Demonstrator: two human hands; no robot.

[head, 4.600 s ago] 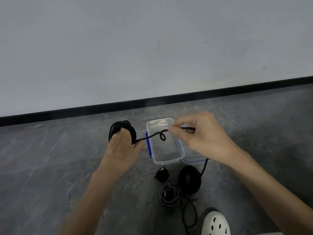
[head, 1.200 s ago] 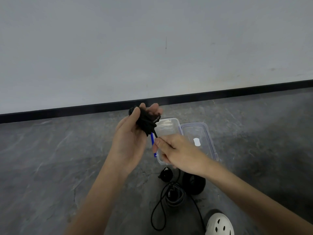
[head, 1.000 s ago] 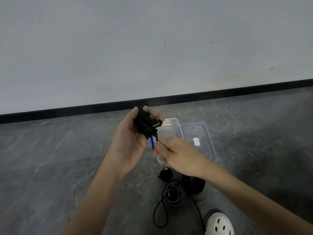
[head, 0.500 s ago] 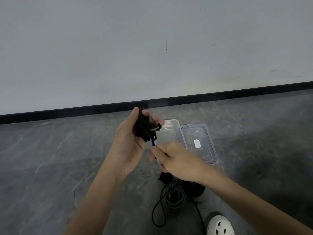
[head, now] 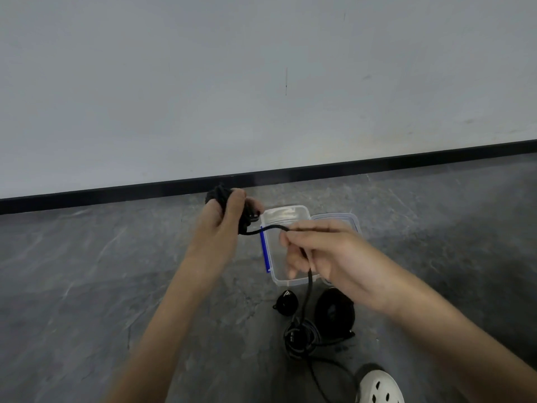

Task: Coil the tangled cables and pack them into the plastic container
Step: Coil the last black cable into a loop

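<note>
The left hand (head: 218, 228) is lifted above the floor (head: 87, 286), and its fingers are curled tightly round a black coil (head: 216, 194) of cable, which sits in the palm. From this coil a loose strand (head: 273, 228) goes to the right hand (head: 334, 257), which pinches it between the thumb and the fingertips; below this hand the strand hangs down to a grey cable bundle (head: 302, 340) on the floor. The plastic container (head: 290, 282) stands open on the floor under the strand, with a blue clip on its left side, not far from the floor's far edge at the wall. Its lid (head: 353, 221) lies just beside it on the right. Near the bundle lie a small black round piece (head: 286, 302) and a black roll (head: 334, 311). A white shoe (head: 377, 385) is at the near edge.
</note>
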